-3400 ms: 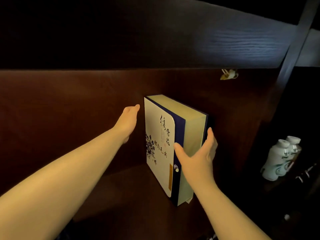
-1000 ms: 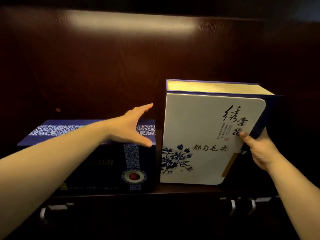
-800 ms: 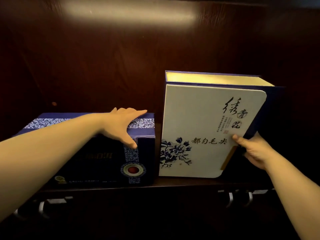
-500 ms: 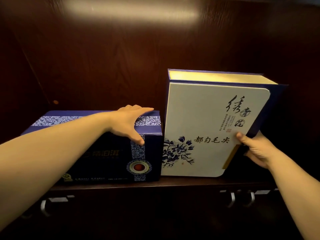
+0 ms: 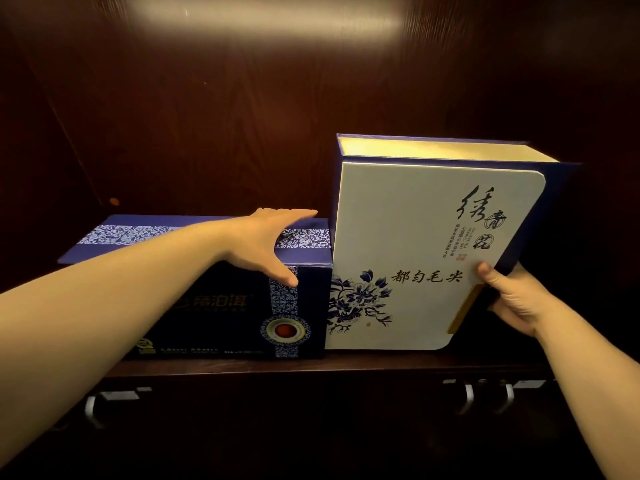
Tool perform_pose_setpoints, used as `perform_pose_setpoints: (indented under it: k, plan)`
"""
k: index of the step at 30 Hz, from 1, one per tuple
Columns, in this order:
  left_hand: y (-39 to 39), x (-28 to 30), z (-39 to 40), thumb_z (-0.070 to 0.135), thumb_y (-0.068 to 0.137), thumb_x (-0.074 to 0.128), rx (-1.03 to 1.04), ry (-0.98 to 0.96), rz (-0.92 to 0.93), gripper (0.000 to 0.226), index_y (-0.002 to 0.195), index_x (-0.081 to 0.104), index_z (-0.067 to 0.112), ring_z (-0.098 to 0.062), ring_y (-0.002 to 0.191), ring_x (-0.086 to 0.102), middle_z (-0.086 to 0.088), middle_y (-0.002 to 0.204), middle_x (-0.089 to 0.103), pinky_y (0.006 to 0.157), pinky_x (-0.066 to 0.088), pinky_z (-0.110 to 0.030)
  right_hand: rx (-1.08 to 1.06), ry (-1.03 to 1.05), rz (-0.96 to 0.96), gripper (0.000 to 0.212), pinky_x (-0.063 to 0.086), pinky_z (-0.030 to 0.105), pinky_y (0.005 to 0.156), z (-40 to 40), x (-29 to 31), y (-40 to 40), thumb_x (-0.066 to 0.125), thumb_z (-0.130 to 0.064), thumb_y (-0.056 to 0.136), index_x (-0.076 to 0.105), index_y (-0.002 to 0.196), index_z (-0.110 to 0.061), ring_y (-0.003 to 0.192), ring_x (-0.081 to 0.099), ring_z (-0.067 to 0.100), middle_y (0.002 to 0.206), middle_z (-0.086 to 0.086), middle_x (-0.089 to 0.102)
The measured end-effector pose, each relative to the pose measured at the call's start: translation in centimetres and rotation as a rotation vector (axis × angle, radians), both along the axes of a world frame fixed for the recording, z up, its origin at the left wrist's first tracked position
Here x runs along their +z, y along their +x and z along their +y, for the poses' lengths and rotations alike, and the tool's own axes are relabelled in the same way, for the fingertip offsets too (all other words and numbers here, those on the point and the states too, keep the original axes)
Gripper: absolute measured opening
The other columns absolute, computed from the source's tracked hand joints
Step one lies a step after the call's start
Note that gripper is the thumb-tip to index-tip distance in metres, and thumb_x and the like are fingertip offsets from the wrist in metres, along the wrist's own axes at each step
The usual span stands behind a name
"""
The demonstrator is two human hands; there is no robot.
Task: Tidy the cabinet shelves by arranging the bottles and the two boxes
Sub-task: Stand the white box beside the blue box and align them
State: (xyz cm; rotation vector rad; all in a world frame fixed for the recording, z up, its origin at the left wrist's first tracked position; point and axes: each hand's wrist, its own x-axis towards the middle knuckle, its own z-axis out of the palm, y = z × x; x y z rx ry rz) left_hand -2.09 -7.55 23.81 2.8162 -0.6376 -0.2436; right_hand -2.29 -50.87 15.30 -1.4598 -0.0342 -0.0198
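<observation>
Two bare forearms reaching in from the near edge, well apart, one toward each box. Below them, metal handles [image 5: 468, 399] on the dark cabinet front, under the shelf [image 5: 381, 362] lip. On that shelf, side by side and touching: a low dark blue box [image 5: 221, 306] on the left, lying on its long side, and a taller white box [image 5: 415, 258] on the right, standing upright with its flowered face forward.

Left hand [image 5: 263, 244] spread flat over the top right corner of the dark blue box, thumb hooked down the front face, fingers loose rather than clamped; probably pressing to steady it or nudge it sideways against its neighbour. Right hand [image 5: 512, 299] closed on the lower right edge of the white box, thumb across the front, fingers hidden behind; likely gripping there to keep the tall box from tipping and to square it up.

Flush along the meeting edges, so apparently the final alignment of the pair. No bottles visible here. Beyond the boxes, only the dark wood back panel [image 5: 242, 116] of the cabinet, with a band of reflected light across its top.
</observation>
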Motion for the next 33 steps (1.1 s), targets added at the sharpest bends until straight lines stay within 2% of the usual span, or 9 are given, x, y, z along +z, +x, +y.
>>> perform_pose_setpoints:
  k: [3, 6, 8, 11, 17, 20, 24, 28, 33]
  plan:
    - [-0.9, -0.4, 1.4, 0.064, 0.069, 0.081, -0.014, 0.055, -0.024, 0.119, 0.157, 0.002, 0.048, -0.021, 0.155, -0.002, 0.008, 0.17, 0.002, 0.122, -0.002, -0.052, 0.005, 0.007, 0.016, 0.056, 0.041, 0.052, 0.105, -0.2, -0.4, 0.5, 0.055, -0.015, 0.096, 0.043, 0.149, -0.026, 0.126, 0.057, 0.021, 0.138, 0.002, 0.063]
    - [-1.5, -0.2, 3.6, 0.07, 0.066, 0.079, 0.041, 0.164, -0.003, 0.123, 0.156, -0.002, 0.049, -0.025, 0.155, -0.007, 0.005, 0.17, -0.007, 0.119, -0.006, -0.06, 0.045, 0.008, 0.055, 0.049, 0.055, 0.049, 0.091, -0.7, -0.5, 1.0, 0.051, -0.009, 0.099, 0.05, 0.144, -0.027, 0.116, 0.066, 0.019, 0.129, 0.0, 0.07]
    - [-1.5, 0.2, 5.0, 0.068, 0.066, 0.081, 0.088, 0.22, 0.008, 0.125, 0.156, -0.003, 0.048, -0.026, 0.155, -0.004, 0.005, 0.171, -0.005, 0.119, -0.003, -0.063, 0.072, 0.013, 0.097, 0.053, 0.06, 0.042, 0.083, -1.2, -0.6, 1.2, 0.058, -0.005, 0.088, 0.056, 0.139, -0.02, 0.108, 0.07, 0.019, 0.12, 0.001, 0.074]
    - [-1.6, 0.4, 6.3, 0.064, 0.063, 0.084, 0.122, 0.21, -0.007, 0.127, 0.158, 0.002, 0.044, -0.026, 0.152, 0.009, 0.004, 0.169, 0.01, 0.121, 0.006, -0.057, 0.12, -0.046, 0.155, 0.055, 0.058, 0.037, 0.084, -2.2, -0.6, 1.5, 0.063, -0.001, 0.075, 0.063, 0.128, -0.016, 0.104, 0.072, 0.019, 0.113, 0.004, 0.076]
    - [-1.6, 0.3, 6.8, 0.06, 0.06, 0.087, 0.131, 0.123, -0.017, 0.125, 0.158, 0.011, 0.042, -0.024, 0.147, 0.017, 0.006, 0.165, 0.02, 0.12, 0.018, -0.051, 0.245, -0.115, 0.244, 0.043, 0.06, 0.033, 0.075, -4.5, 0.2, 3.3, 0.065, 0.004, 0.073, 0.078, 0.11, -0.015, 0.106, 0.071, 0.026, 0.116, 0.01, 0.075]
    - [-1.5, 0.3, 6.9, 0.056, 0.06, 0.09, 0.145, 0.107, -0.007, 0.124, 0.158, 0.014, 0.042, -0.023, 0.147, 0.017, 0.008, 0.165, 0.021, 0.119, 0.02, -0.05, 0.28, -0.158, 0.263, 0.047, 0.06, 0.033, 0.075, -5.5, -0.2, 4.5, 0.066, 0.003, 0.072, 0.075, 0.115, -0.014, 0.107, 0.071, 0.027, 0.117, 0.011, 0.075]
    - [-1.2, 0.3, 6.9, 0.054, 0.06, 0.091, 0.153, 0.087, 0.002, 0.123, 0.157, 0.017, 0.042, -0.022, 0.147, 0.017, 0.008, 0.163, 0.023, 0.119, 0.021, -0.049, 0.299, -0.14, 0.307, 0.045, 0.059, 0.035, 0.08, -6.9, -1.2, 5.8, 0.065, 0.003, 0.073, 0.078, 0.111, -0.017, 0.11, 0.07, 0.028, 0.122, 0.013, 0.072]
    - [-0.7, 0.4, 6.6, 0.05, 0.061, 0.092, 0.179, 0.067, 0.001, 0.122, 0.157, 0.017, 0.042, -0.023, 0.146, 0.018, 0.007, 0.162, 0.024, 0.118, 0.022, -0.049, 0.336, -0.104, 0.328, 0.049, 0.059, 0.036, 0.08, -7.7, -1.6, 6.6, 0.067, 0.002, 0.072, 0.076, 0.116, -0.017, 0.111, 0.069, 0.032, 0.125, 0.016, 0.07]
    - [-1.1, 0.4, 6.5, 0.048, 0.061, 0.093, 0.174, 0.075, 0.006, 0.122, 0.156, 0.017, 0.043, -0.023, 0.144, 0.018, 0.007, 0.161, 0.024, 0.118, 0.022, -0.049, 0.365, -0.104, 0.278, 0.05, 0.058, 0.036, 0.08, -7.3, -1.4, 6.4, 0.066, 0.003, 0.072, 0.075, 0.117, -0.017, 0.112, 0.068, 0.032, 0.125, 0.015, 0.07]
